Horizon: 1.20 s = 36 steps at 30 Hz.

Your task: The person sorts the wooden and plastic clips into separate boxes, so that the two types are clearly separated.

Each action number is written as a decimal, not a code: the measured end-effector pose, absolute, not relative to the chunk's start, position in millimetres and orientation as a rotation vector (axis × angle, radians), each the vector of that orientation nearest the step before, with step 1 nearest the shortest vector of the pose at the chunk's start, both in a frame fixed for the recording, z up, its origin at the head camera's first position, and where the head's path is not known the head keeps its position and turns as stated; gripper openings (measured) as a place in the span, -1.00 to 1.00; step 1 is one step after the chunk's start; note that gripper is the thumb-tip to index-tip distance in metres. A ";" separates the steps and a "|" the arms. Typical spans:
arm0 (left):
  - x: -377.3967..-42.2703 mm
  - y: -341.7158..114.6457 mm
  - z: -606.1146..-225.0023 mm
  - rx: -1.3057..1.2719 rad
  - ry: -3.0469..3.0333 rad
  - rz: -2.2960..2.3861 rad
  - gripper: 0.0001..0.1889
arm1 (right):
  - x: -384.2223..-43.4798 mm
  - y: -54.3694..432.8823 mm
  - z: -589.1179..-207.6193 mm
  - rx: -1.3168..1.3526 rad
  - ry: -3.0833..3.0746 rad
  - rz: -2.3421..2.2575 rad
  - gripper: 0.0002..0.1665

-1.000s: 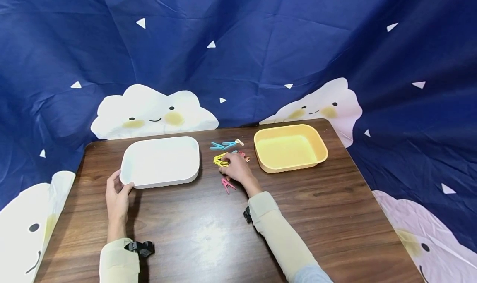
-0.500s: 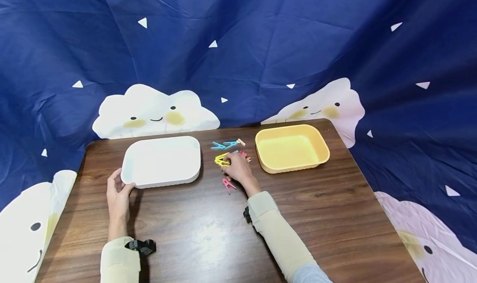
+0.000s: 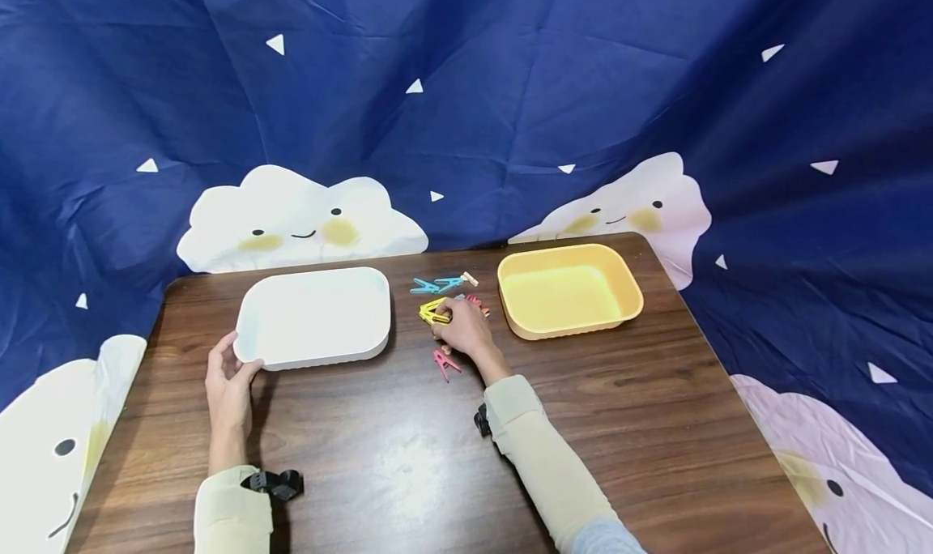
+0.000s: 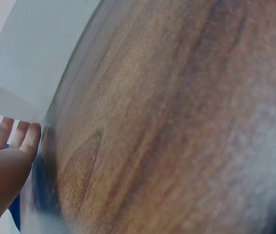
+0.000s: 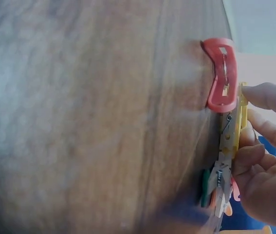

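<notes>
My left hand (image 3: 232, 400) holds the near left corner of a white plastic tub (image 3: 313, 319), thumb along the near side and fingers at the left end. In the left wrist view, fingers (image 4: 28, 139) lie right at the tub's edge. My right hand (image 3: 468, 331) is over a small group of clothespins at mid-table and pinches a yellow clothespin (image 3: 432, 311) between thumb and fingers. A pink clothespin (image 3: 445, 364) lies just in front of that hand. Behind it are blue clothespins (image 3: 426, 285) and a wooden clothespin (image 3: 470, 279). Red ones are partly hidden by the hand.
A yellow plastic tub (image 3: 568, 330) stands to the right of the clothespins, near the table's back edge. The brown wooden table (image 3: 379, 457) extends toward me. A blue curtain (image 3: 466, 117) with printed clouds hangs behind and at both sides.
Almost nothing differs. Both hands stay in place, the left at the white tub and the right at the yellow clothespin; the head view shifts very slightly.
</notes>
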State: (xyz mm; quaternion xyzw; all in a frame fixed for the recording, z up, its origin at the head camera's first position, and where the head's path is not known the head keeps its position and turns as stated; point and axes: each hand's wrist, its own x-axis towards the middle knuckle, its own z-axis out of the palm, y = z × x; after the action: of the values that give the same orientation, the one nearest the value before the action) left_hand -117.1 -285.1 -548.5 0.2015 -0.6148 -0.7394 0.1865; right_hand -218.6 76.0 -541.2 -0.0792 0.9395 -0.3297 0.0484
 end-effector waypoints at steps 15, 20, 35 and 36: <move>-119.0 -288.7 -552.3 0.580 -1.730 -2.094 -0.36 | -218.0 78.0 -537.0 -0.248 2.851 -1.124 -0.70; -118.2 -289.0 -552.0 0.585 -1.734 -2.095 -0.36 | -217.1 76.6 -536.8 -0.247 2.867 -1.144 -0.69; -120.3 -296.0 -554.2 0.561 -1.803 -2.068 -0.37 | -218.7 68.2 -520.1 -0.292 2.903 -1.233 -0.78; -120.2 -296.1 -554.3 0.560 -1.805 -2.066 -0.37 | -218.7 66.7 -518.4 -0.302 2.900 -1.247 -0.78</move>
State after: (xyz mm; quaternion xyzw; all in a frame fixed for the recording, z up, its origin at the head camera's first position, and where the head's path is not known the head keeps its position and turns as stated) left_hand -120.2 -296.1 -554.3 0.1971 -0.6352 -0.7272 0.1701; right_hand -218.7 66.7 -518.4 -0.0954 0.9144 -0.3932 -0.0146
